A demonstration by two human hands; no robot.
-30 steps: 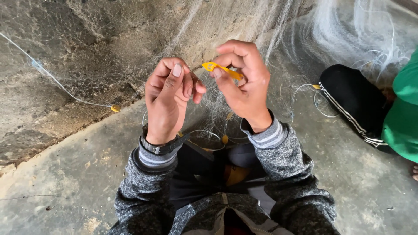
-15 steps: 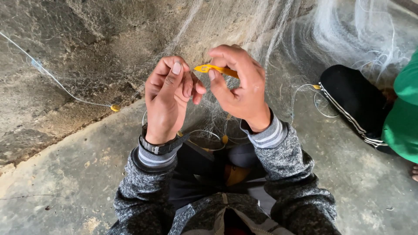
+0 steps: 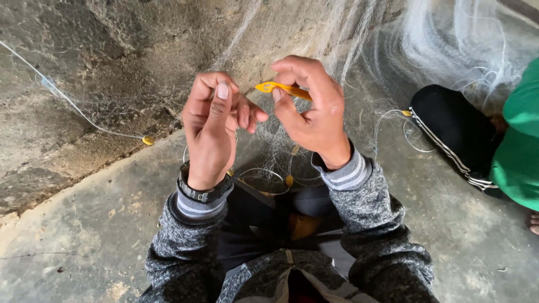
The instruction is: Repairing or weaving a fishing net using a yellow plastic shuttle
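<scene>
The person is sitting on the concrete floor (image 3: 101, 224) and mending a fine pale fishing net (image 3: 269, 140) that is hanging down in front of the rough wall (image 3: 112, 56). The right hand (image 3: 314, 115) is pinching a small yellow netting needle (image 3: 281, 88) between thumb and curled fingers, its tip pointing toward nine o'clock. The left hand (image 3: 213, 126) is closing its fingertips together on a few strands of the mesh, thumb lying flat along the forefinger (the strands themselves are too thin to make out clearly).

The two hands are standing just beside each other, the needle tip near the left fingers but apart from them. I judge a knot or a loop is being worked; passing the tip through the pinched mesh is calling for taut strands and a steady, small reach.

At three o'clock another person's knee (image 3: 449, 123) is resting near more heaped net.
</scene>
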